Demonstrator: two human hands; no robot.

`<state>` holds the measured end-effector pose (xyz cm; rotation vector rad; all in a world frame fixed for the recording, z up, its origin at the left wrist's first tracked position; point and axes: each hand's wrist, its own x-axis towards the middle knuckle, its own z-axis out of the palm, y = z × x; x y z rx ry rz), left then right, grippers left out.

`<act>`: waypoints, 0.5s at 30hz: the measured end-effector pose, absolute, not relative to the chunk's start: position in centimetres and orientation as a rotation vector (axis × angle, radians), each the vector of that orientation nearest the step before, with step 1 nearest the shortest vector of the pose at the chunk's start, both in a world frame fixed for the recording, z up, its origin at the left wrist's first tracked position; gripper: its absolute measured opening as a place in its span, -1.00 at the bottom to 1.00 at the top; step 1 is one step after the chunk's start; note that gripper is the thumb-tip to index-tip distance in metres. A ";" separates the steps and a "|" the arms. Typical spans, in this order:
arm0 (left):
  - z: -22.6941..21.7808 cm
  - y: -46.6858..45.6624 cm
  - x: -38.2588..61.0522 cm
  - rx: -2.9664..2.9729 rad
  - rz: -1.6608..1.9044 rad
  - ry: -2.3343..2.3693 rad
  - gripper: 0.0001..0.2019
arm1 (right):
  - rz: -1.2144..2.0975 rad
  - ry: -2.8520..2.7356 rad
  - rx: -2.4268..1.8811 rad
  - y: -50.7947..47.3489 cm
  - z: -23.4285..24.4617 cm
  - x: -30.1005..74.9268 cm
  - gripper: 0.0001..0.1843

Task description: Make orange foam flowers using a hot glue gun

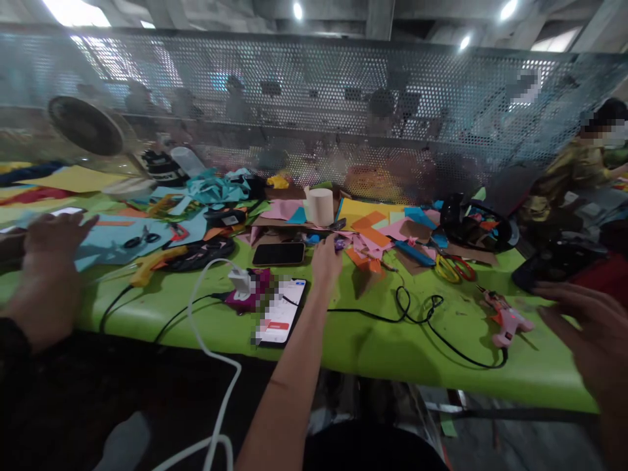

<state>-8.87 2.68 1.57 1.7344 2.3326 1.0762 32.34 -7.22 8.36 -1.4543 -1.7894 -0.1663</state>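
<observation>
My left hand (326, 256) reaches across the table into scattered paper, beside a small purple item (339, 244) and just below a cream-coloured roll (320, 207). Its fingertips are partly hidden, so I cannot see whether they grip anything. At the right edge, my right hand (583, 320) hovers with fingers apart and nothing in it. Close to it lies a pink glue gun (510, 322) with a black cord. A dark phone (279, 254) and a phone with a lit screen (283, 313) lie left of my left arm.
Another person's hand (46, 255) is at the left by blue paper. A yellow glue gun (154, 265), black scissors (142, 237), yellow-and-red-handled scissors (454, 267) and a purple power adapter (248, 291) lie on the green table (373, 347). A perforated metal screen (314, 98) stands behind.
</observation>
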 end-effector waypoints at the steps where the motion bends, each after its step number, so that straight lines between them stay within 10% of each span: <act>1: 1.8 2.6 -8.3 1.715 1.300 2.141 -0.58 | 0.012 -1.802 -1.315 -6.1 8.4 30.2 -0.74; 15: -0.2 -0.2 -2.6 1.677 1.970 1.232 -0.81 | 1.254 -1.442 -0.861 0.6 5.2 13.9 -0.67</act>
